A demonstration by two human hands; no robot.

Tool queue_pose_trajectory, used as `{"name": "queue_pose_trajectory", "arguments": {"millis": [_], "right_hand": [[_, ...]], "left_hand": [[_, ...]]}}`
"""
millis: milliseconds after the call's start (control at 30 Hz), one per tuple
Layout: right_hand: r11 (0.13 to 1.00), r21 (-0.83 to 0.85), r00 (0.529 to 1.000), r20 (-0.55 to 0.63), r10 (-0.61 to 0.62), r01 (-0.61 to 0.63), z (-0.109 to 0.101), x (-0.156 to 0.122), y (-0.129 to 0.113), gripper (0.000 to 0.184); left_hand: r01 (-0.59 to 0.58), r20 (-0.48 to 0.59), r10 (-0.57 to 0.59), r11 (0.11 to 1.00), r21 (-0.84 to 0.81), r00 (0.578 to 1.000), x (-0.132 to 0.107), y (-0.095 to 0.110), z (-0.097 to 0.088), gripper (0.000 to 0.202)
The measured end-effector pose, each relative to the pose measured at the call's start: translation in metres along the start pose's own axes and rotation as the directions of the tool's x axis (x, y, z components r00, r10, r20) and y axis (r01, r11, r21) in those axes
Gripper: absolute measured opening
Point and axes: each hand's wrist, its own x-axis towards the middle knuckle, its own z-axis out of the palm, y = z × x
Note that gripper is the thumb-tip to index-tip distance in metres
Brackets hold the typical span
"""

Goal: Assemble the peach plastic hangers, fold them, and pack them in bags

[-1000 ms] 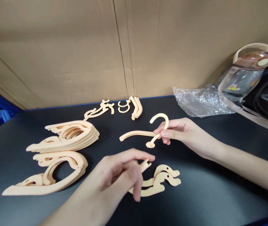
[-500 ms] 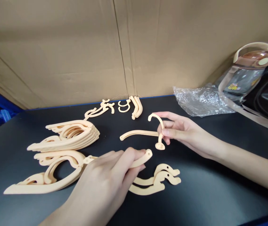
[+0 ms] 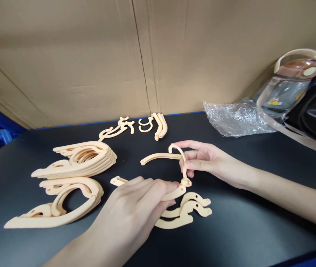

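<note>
My right hand (image 3: 202, 159) pinches a cream hanger hook (image 3: 178, 150) by its stem, its round base pointing down. My left hand (image 3: 138, 204) is closed round a curved cream hanger arm (image 3: 176, 193), whose ends stick out on both sides of the fingers. The hook's base meets the right end of that arm; whether it is seated there I cannot tell. Behind the hook lies another curved hanger arm (image 3: 158, 157) on the black table. Two wavy hanger pieces (image 3: 174, 222) lie partly hidden beneath my left hand.
Stacks of folded cream hangers (image 3: 77, 163) stand at the left. Loose hanger parts (image 3: 160, 128) lie at the back against a cardboard wall (image 3: 91, 66). Clear plastic wrap (image 3: 235, 118) and a water bottle (image 3: 285, 92) with a strap occupy the back right.
My right hand has moved down and left with the hook. My left hand has shifted right with the hanger arm, so the two pieces now meet.
</note>
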Motion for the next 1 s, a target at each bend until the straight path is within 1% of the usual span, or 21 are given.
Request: {"name": "queue_pose_trajectory", "arguments": {"millis": [167, 233, 333, 400, 433, 533, 600, 633, 733, 800, 900, 1000], "right_hand": [[1.000, -0.015, 1.000, 0.001, 0.021, -0.021, 0.000, 0.001, 0.001, 0.047], [0.999, -0.047, 1.000, 0.004, 0.021, -0.021, -0.001, 0.001, 0.001, 0.047], [0.996, -0.085, 1.000, -0.003, 0.017, -0.017, -0.001, 0.000, 0.001, 0.046], [0.995, -0.100, 1.000, -0.005, 0.016, -0.016, 0.000, -0.001, 0.001, 0.046], [0.995, -0.102, 1.000, 0.007, 0.010, -0.009, 0.000, -0.001, 0.001, 0.045], [0.994, -0.102, 0.995, 0.093, -0.039, 0.048, 0.000, -0.002, 0.000, 0.043], [0.991, -0.106, 0.989, 0.136, -0.064, 0.079, 0.000, -0.002, 0.000, 0.042], [0.990, -0.111, 0.988, 0.138, -0.070, 0.086, -0.001, -0.002, 0.000, 0.041], [0.987, -0.133, 0.992, 0.099, -0.080, 0.093, -0.001, -0.002, 0.002, 0.041], [0.983, -0.160, 0.995, 0.051, -0.084, 0.091, -0.001, -0.001, 0.003, 0.041], [0.979, -0.188, 0.996, -0.009, -0.085, 0.082, 0.001, -0.002, 0.002, 0.043], [0.971, -0.227, 0.993, -0.069, -0.099, 0.081, 0.005, -0.004, 0.000, 0.044]], "left_hand": [[-0.025, -0.004, 0.025, 1.000, 0.013, 1.000, -0.001, -0.001, 0.001, 0.018], [-0.015, 0.027, 0.015, 1.000, 0.019, 1.000, -0.003, -0.001, 0.002, 0.019], [-0.006, 0.103, 0.004, 1.000, 0.020, 0.995, -0.007, -0.001, 0.002, 0.026], [-0.015, 0.126, 0.011, 0.999, 0.031, 0.992, -0.008, -0.001, 0.002, 0.030], [-0.031, 0.118, 0.027, 0.999, 0.031, 0.993, -0.008, -0.001, 0.002, 0.030], [-0.080, 0.081, 0.079, 0.997, 0.017, 0.994, -0.007, -0.002, 0.002, 0.030], [-0.095, 0.083, 0.096, 0.995, -0.009, 0.992, -0.007, -0.003, 0.003, 0.030], [-0.089, 0.091, 0.091, 0.996, -0.018, 0.992, -0.007, -0.003, 0.004, 0.031], [-0.050, 0.109, 0.050, 0.999, -0.005, 0.993, -0.009, -0.005, 0.007, 0.034], [-0.051, 0.096, 0.049, 0.999, 0.019, 0.994, -0.010, -0.006, 0.010, 0.036], [-0.113, 0.063, 0.108, 0.991, 0.068, 0.992, -0.009, -0.005, 0.011, 0.035], [-0.151, 0.044, 0.146, 0.976, 0.155, 0.988, -0.007, -0.003, 0.008, 0.030]]}}
